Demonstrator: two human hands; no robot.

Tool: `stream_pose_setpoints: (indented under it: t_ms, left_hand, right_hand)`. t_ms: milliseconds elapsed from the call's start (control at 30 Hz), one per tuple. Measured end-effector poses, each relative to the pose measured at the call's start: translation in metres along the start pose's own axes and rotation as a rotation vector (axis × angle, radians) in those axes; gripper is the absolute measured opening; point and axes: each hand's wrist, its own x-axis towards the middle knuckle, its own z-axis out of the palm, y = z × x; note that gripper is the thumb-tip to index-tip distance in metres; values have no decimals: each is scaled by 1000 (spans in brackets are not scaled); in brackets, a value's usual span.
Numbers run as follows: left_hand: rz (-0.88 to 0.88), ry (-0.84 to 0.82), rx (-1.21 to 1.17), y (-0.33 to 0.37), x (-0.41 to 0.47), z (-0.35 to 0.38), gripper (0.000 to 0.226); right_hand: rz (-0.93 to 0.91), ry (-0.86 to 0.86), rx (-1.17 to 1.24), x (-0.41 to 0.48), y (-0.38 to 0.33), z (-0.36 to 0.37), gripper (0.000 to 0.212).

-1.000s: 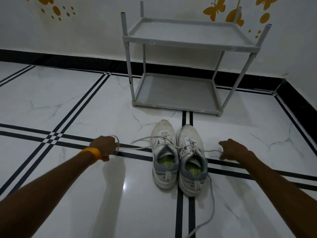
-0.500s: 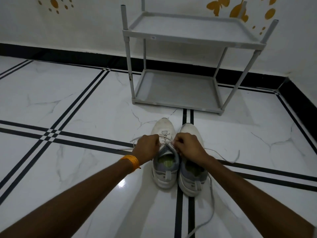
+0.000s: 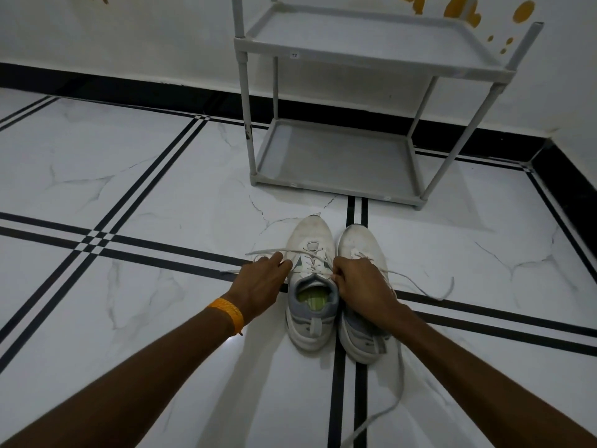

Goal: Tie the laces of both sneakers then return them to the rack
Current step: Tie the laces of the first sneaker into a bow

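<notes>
Two white sneakers stand side by side on the floor, toes pointing away from me. The left sneaker (image 3: 310, 286) shows its green insole. My left hand (image 3: 262, 284) rests just left of it, fingers reaching onto a loose lace end (image 3: 263, 252). My right hand (image 3: 361, 284) lies over the right sneaker (image 3: 363, 244), fingertips pinched on a lace at the left sneaker's collar. More lace (image 3: 426, 286) trails right, and one long lace (image 3: 395, 399) runs toward me. The grey two-tier rack (image 3: 339, 185) stands beyond the shoes.
White marble floor tiles with black double lines (image 3: 97, 237) surround the shoes. A black skirting (image 3: 129, 88) runs along the white wall, which turns a corner at the right (image 3: 562, 176). Orange butterfly decals (image 3: 458, 8) mark the wall.
A second ago both hands were spread wide, pulling the laces taut. They came together at the left sneaker's top; now my left hand has shifted slightly left onto a loose lace end.
</notes>
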Motion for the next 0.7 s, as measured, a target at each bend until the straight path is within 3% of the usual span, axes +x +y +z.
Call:
stream_pose_setpoints:
  t_ms: [200,333,500,600,700]
  left_hand:
    - [12,-11,-7,2,0,2,38]
    - [25,-29,-4,7,3,2,30]
    - [15,-73,-89,10,6,-1,28]
    - [16,-50,-125,6,5,4,26]
    - [-10,-47,-157,0,2,10,26]
  right_hand:
    - [-36,-22,-72,-5,-2,-1,16]
    - [30,-126,-85,2,-6,-20,28]
    - [226,-265,933,8,-11,-47,29]
    - [264,-263,1155,7,-20,-24,20]
    - [315,-150,1294,12,-23,-7,21]
